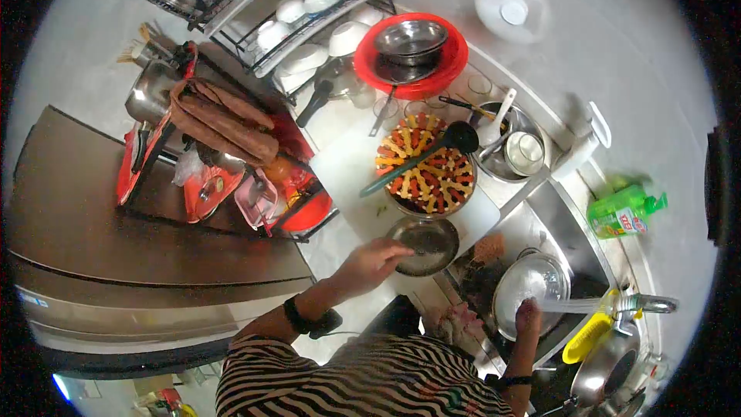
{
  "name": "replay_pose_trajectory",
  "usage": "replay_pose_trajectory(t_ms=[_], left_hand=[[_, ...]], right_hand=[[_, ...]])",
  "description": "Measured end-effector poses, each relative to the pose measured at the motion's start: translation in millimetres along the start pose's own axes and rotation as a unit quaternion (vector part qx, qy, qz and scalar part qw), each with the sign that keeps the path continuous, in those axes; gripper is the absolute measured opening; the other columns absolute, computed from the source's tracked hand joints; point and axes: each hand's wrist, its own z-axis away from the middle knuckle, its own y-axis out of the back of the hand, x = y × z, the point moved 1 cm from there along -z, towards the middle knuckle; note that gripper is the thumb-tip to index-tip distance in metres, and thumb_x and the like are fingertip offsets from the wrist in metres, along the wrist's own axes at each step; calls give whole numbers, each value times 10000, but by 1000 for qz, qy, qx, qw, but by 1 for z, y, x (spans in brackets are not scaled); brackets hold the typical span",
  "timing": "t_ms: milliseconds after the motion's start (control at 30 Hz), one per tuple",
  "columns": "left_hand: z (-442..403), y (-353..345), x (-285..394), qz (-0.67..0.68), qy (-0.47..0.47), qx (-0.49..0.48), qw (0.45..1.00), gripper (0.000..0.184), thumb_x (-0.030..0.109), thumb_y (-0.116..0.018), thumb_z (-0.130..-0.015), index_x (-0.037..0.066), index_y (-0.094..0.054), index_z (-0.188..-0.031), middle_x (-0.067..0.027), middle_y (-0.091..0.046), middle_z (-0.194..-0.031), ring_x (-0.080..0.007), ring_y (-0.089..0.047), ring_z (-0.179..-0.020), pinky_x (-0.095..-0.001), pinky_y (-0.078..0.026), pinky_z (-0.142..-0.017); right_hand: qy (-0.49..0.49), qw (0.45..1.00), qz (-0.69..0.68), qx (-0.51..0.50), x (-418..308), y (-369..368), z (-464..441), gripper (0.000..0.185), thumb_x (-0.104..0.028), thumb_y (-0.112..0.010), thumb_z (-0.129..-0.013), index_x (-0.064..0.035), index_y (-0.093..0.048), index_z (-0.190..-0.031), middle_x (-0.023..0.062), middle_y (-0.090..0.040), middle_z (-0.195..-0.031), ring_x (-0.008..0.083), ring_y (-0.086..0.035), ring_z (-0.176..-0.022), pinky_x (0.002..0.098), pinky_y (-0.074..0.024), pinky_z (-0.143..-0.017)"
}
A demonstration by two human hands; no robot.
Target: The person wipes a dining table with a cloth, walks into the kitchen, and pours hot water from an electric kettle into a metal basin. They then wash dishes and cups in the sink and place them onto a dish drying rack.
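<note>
My left hand [377, 260] grips the rim of a small round metal bowl [432, 251], its fingers closed on the near edge. The bowl is over the front edge of the white counter. At the sink my right hand [529, 313] lies over a large round metal vessel or lid [525, 279]. The water stream [575, 306] from the tap [648, 304] reaches this hand. Its fingers are too small and blurred to make out. Beyond my left hand, a dark green ladle [413, 164] lies across a round tray with an orange, yellow and dark pattern [432, 185].
A steel basin [536, 127] with utensils and a red basin [455, 54] with metal bowls stand at the back. A green detergent bottle [621, 212] is beside the sink [590, 251]. A dish rack [309, 19] and a brown towel [224, 120] are at the left.
</note>
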Motion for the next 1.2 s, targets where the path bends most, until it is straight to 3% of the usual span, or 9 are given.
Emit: replay_pose_trajectory(t_ms=[67,500,833,867,900,933,1000,1133,1200], left_hand=[[-1,6,-7,-9,0,1,1000,223,85,-539,-829,66,-581,-1048,-122,-605,-1024,-259,-580,-964,-332,-450,-844],[-181,130,-226,-307,-7,176,935,379,89,-503,-768,81,-511,-1147,-130,-520,-1160,-316,-474,-1074,-383,-383,-925],[-269,124,-305,-526,44,123,841,458,246,-603,-732,147,-518,-1171,-19,-511,-1212,-248,-440,-1125,-429,-381,-894],[-275,120,-342,-454,-39,231,860,335,184,-573,-748,108,-565,-1074,-84,-549,-1132,-275,-496,-1043,-439,-399,-858],[-278,124,-330,-421,126,146,886,235,141,-548,-759,75,-592,-980,-149,-571,-1028,-311,-526,-955,-456,-408,-818],[-272,119,-378,-493,-125,294,809,204,132,-548,-756,44,-590,-935,-165,-586,-914,-324,-544,-869,-450,-432,-763],[-276,137,-380,-446,63,93,888,155,110,-559,-730,59,-617,-865,-161,-603,-787,-330,-573,-725,-409,-457,-639],[-232,164,-392,62,-37,187,980,119,-11,-502,-764,7,-601,-828,-110,-612,-734,-189,-590,-728,-298,-458,-674],[-204,190,-364,-51,-32,162,985,109,-15,-479,-800,-17,-585,-827,-99,-618,-779,-155,-574,-738,-276,-451,-692]], right_hand=[[39,991,126,23,20,-5,-6,51,-5,-452,-798,-47,-482,-800,63,-500,-725,145,-490,-668,215,-443,-632],[-164,905,-356,163,-85,19,14,122,-83,-458,-844,-16,-522,-923,85,-563,-939,203,-525,-912,290,-454,-795],[-181,660,-701,200,-113,15,14,183,-180,-472,-887,-59,-546,-1002,119,-576,-958,230,-535,-953,314,-476,-807],[-184,648,-707,217,-111,15,12,189,-176,-492,-877,-42,-542,-1001,115,-576,-965,220,-545,-931,314,-475,-803],[-187,635,-712,234,-109,15,10,200,-172,-512,-866,-25,-539,-999,112,-575,-971,211,-554,-909,313,-473,-800],[-166,636,-729,194,-126,18,17,210,-162,-520,-861,-8,-532,-1003,112,-565,-1000,210,-558,-898,304,-474,-801],[-187,607,-754,164,-134,23,16,211,-130,-574,-826,-22,-551,-1005,144,-587,-954,227,-556,-869,302,-492,-759],[-139,650,-716,211,-132,22,15,235,-157,-580,-825,-51,-545,-1032,128,-576,-983,231,-559,-872,294,-496,-739],[-111,703,-670,210,-129,25,18,263,-161,-588,-819,-51,-530,-1050,125,-571,-985,240,-563,-866,299,-501,-721]])
